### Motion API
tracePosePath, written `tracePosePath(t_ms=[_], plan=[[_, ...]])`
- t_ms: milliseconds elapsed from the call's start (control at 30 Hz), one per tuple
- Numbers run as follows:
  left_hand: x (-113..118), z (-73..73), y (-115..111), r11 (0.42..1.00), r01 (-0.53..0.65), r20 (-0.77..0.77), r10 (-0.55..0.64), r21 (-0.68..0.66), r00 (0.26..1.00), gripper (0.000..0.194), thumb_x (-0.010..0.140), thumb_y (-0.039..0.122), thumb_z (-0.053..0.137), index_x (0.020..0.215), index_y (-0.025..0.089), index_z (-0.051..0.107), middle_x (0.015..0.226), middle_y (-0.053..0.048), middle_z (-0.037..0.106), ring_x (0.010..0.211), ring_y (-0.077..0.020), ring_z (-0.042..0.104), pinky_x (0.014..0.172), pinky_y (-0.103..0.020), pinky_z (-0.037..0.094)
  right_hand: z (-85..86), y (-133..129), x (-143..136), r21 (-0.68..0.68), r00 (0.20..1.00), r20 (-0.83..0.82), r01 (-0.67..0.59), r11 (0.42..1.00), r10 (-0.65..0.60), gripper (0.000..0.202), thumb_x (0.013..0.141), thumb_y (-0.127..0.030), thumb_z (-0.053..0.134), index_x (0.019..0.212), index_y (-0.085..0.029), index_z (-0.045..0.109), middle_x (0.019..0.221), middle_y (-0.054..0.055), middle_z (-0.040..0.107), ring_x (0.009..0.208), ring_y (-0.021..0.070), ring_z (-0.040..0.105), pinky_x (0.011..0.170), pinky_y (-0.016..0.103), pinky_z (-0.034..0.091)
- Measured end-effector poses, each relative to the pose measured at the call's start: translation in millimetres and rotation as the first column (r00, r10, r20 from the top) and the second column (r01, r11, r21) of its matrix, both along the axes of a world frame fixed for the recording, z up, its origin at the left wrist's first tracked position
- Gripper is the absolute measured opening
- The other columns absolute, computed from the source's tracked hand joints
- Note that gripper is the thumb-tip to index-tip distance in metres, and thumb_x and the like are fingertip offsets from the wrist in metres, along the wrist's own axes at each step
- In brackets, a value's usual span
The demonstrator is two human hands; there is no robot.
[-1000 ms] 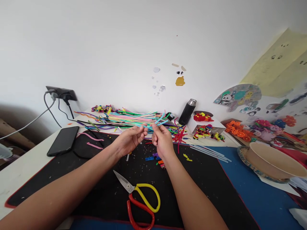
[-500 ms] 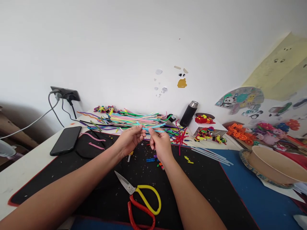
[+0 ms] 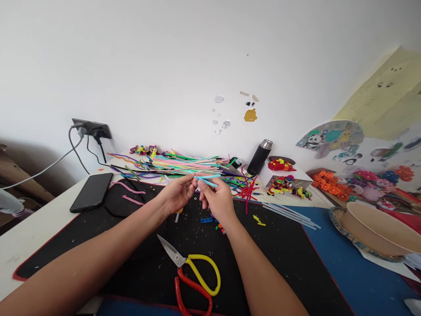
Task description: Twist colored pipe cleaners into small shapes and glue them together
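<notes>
Pinched between the fingers of both hands is a light blue pipe cleaner (image 3: 210,177), bent so that two ends point right. My left hand (image 3: 179,192) is closed on its left part, and my right hand (image 3: 216,197) grips it close by, thumb on top. The fingertips almost meet and hide the bend. Below the hands, scissors (image 3: 179,260) with one yellow and one red handle lie partly open on the black mat (image 3: 138,263). Small blue pieces (image 3: 206,220) and yellow bits (image 3: 258,220) are scattered on it.
Behind the hands lies a heap of coloured pipe cleaners (image 3: 184,163). A phone (image 3: 92,192) is at left, a black flask (image 3: 259,157) and white box (image 3: 299,175) at back right. Glue sticks (image 3: 291,215) lie near a beige bowl (image 3: 381,228).
My hands have drawn closer together at the pipe cleaner. Its free ends have shifted left and now lie nearer to each other. The view has moved slightly.
</notes>
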State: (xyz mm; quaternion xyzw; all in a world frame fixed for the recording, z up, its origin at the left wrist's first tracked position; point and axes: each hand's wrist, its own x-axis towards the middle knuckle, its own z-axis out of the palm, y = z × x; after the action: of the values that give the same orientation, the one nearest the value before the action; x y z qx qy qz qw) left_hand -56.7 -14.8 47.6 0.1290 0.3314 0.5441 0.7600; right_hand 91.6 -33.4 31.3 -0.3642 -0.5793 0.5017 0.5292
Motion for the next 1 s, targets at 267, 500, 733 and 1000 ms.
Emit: tracePosePath(t_ms=[267,500,733,1000], plan=[[-1.2,-4.2,0.7,0.999,0.033,-0.046,-0.031,0.042,0.998,0.023,0.102,0.007,0.05,0.084,0.008,0.065,0.061,-0.002,0.064,0.048,-0.0063,0.062,0.047,-0.011,0.054,0.1,1.5,3.5,0.081,0.998,0.046,0.042,0.996,-0.045,0.032,0.094,-0.047,0.065,0.096,-0.017,0.075,0.056,-0.004,0.058,0.038,0.0083,0.051,0.04,0.02,0.038],[-5.8,-15.1,5.2,0.967,0.119,-0.213,-0.071,0.224,0.975,0.015,0.088,0.016,0.075,0.076,0.01,0.069,0.062,-0.001,0.064,0.05,-0.0078,0.06,0.047,-0.015,0.05,2.5,3.9,4.8,0.005,1.0,0.009,0.025,1.0,-0.025,0.036,0.088,-0.052,0.072,0.077,-0.018,0.067,0.044,-0.007,0.049,0.035,0.0091,0.047,0.039,0.021,0.034],[-20.1,-8.3,6.5,0.853,0.259,-0.452,-0.031,0.453,0.891,0.03,0.069,0.036,0.092,0.079,0.011,0.078,0.062,-0.004,0.065,0.055,-0.0103,0.058,0.051,-0.017,0.045,0.4,6.9,8.1,-0.072,0.996,-0.041,-0.088,0.994,0.085,0.038,0.088,-0.055,0.071,0.082,-0.018,0.07,0.038,-0.011,0.037,0.031,0.009,0.041,0.038,0.021,0.029],[-25.9,7.4,0.0,0.763,0.405,-0.595,-0.033,0.504,0.803,0.027,0.075,0.038,0.087,0.07,0.014,0.076,0.065,-0.005,0.067,0.056,-0.0108,0.056,0.054,-0.02,0.045,-2.2,5.8,7.3,-0.131,0.982,-0.054,-0.187,0.973,0.182,0.041,0.087,-0.057,0.073,0.077,-0.018,0.068,0.038,-0.011,0.037,0.031,0.0076,0.04,0.037,0.02,0.025]])
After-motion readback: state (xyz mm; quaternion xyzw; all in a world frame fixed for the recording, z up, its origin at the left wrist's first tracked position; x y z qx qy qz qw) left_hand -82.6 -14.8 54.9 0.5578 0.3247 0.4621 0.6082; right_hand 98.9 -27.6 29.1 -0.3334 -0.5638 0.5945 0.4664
